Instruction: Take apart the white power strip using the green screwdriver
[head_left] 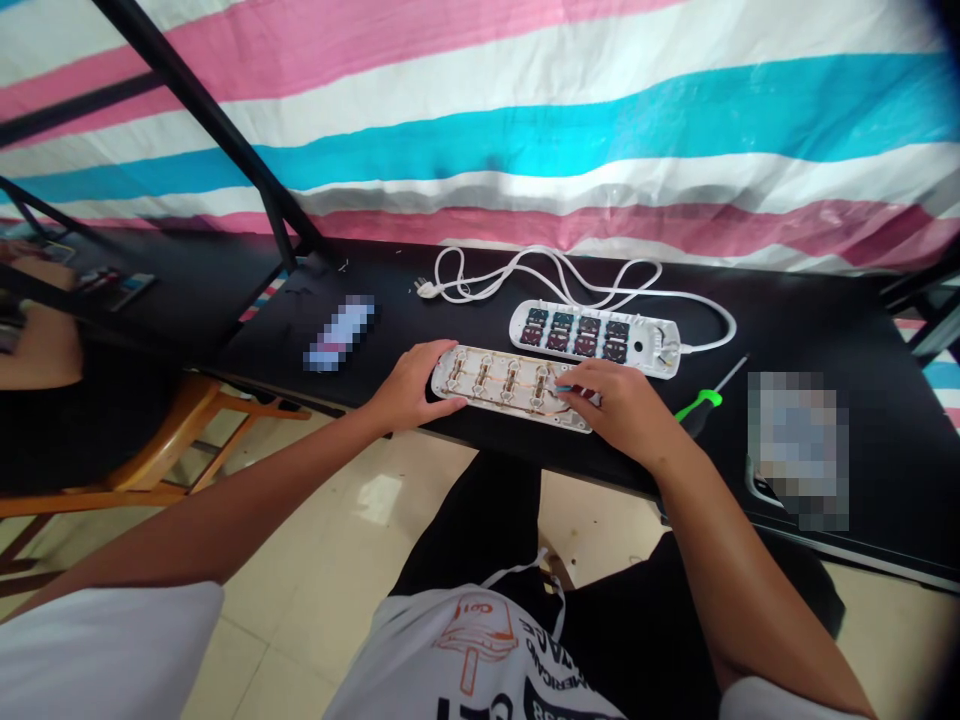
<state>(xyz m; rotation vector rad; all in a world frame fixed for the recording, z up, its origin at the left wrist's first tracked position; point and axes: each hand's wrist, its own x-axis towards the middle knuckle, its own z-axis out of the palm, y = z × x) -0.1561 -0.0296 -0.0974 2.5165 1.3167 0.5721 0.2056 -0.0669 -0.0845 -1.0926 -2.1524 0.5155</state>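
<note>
An opened white power strip half [504, 384] with copper contact strips lies near the front edge of the black table [825, 320]. My left hand [409, 390] grips its left end, fingers curled around the edge. My right hand [619, 405] rests on its right end, fingers bent and pressing on the inside parts; anything pinched there is hidden. Just behind lies the other half [594, 336], with several dark socket modules and a white cable [540, 272] looping toward the back.
A green-handled screwdriver [705, 400] lies right of my right hand. Two blurred objects sit on the table, one at the left [339, 332] and one at the right [799, 448]. A wooden chair [150, 450] stands at the left. A striped sheet hangs behind.
</note>
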